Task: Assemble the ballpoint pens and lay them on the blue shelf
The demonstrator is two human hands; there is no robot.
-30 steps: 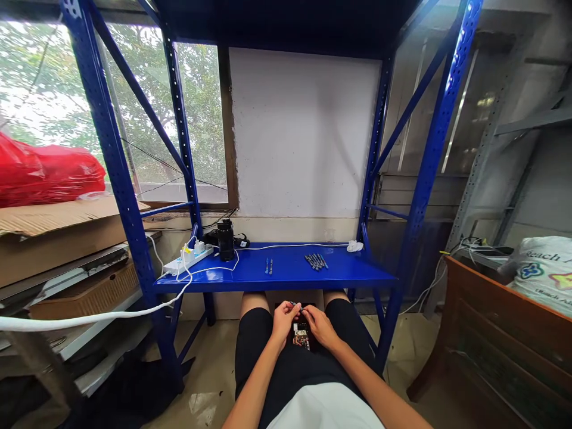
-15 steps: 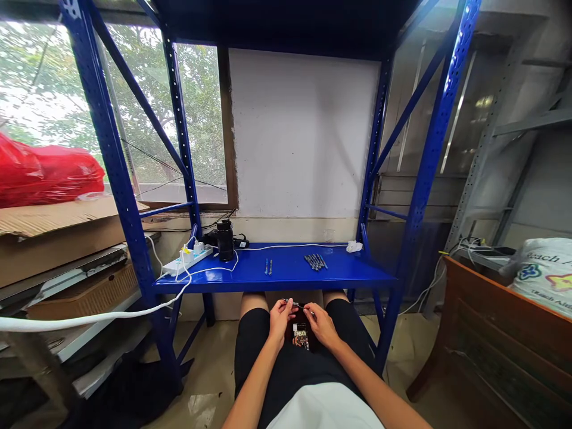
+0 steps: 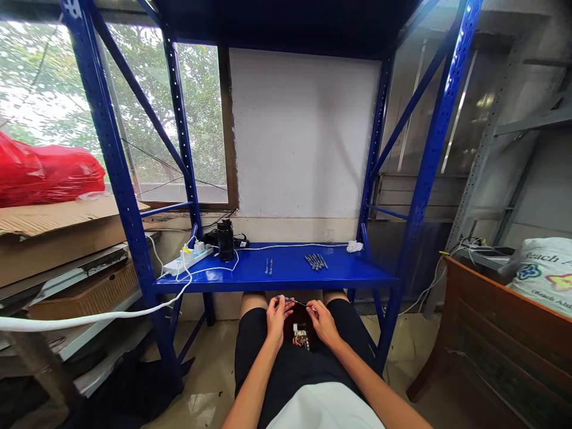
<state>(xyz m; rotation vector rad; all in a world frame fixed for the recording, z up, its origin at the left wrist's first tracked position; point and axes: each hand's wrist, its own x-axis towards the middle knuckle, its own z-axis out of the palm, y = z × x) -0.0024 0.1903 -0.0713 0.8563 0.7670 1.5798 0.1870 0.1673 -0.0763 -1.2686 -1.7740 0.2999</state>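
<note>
Above my lap, my left hand (image 3: 276, 317) pinches the body of a slim dark pen (image 3: 288, 299). My right hand (image 3: 320, 320) closes its fingertips on the thin right end of what looks like the same pen or its inner part; the detail is too small to tell. Two pens (image 3: 269, 266) lie side by side on the blue table (image 3: 223, 277). Several pens (image 3: 316, 261) form a slanted row farther right. A card with "NBA" printing (image 3: 301, 336) is below my hands, between my thighs.
A white power strip (image 3: 187, 260) with cables and a black bottle (image 3: 226, 240) stand at the table's left. Crumpled white material (image 3: 354, 246) lies at the back right. Blue posts (image 3: 422, 185) frame the table, and a wooden chair (image 3: 496, 322) is at right.
My left hand has moved slightly left and up, away from my right hand. More of the thin piece shows between them. My right hand has shifted slightly right.
</note>
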